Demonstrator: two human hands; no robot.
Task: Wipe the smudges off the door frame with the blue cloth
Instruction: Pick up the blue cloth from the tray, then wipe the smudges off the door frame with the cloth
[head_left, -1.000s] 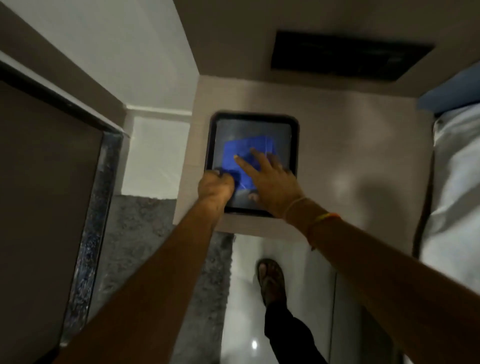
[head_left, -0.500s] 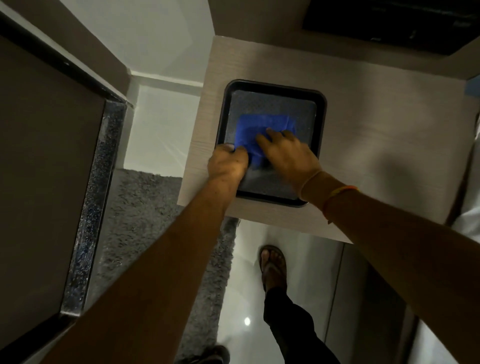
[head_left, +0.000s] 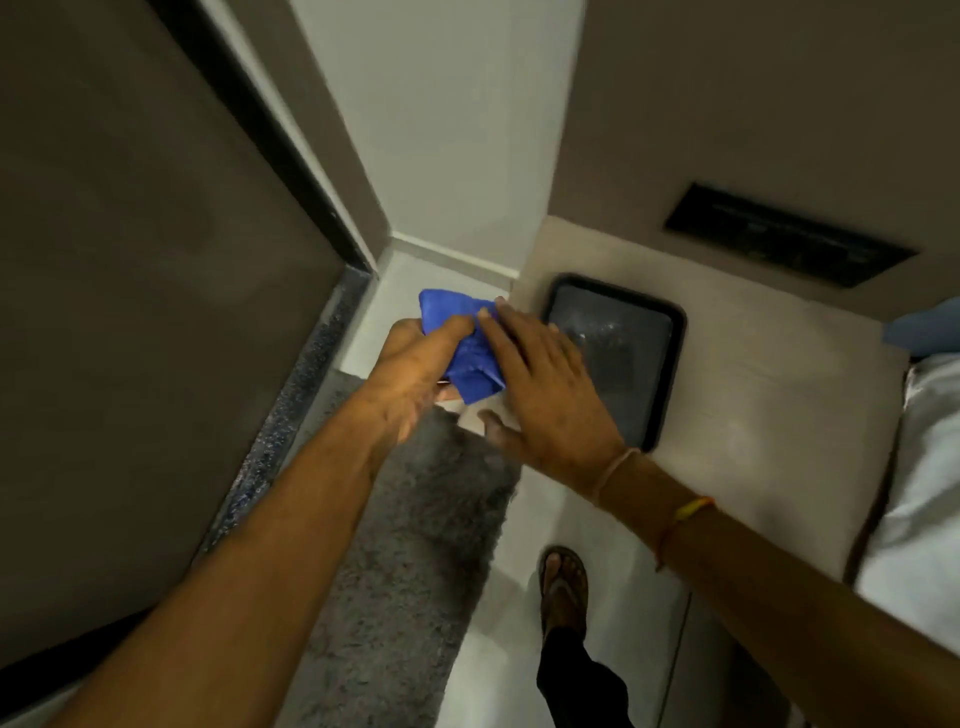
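Note:
The folded blue cloth (head_left: 462, 348) is in the air left of the black tray (head_left: 670, 374), held between both hands. My left hand (head_left: 415, 369) grips its left side with the thumb on top. My right hand (head_left: 545, 384) lies over its right side, fingers stretched flat and fingertips on the cloth. Part of the cloth is hidden under the hands. The dark door frame (head_left: 270, 135) runs diagonally at the upper left, beside the brown door (head_left: 130, 291); both are well left of the hands.
The tray sits on a light wooden side table (head_left: 769, 395). A grey rug (head_left: 410, 561) covers the floor below the hands. My sandalled foot (head_left: 563, 582) stands on the pale floor. A white bed edge (head_left: 924, 509) is at the right. A speckled threshold strip (head_left: 291, 426) borders the door.
The cloth has left the tray and moved left, up into both hands. The view has swung left, so the tray now sits right of the hands and holds nothing.

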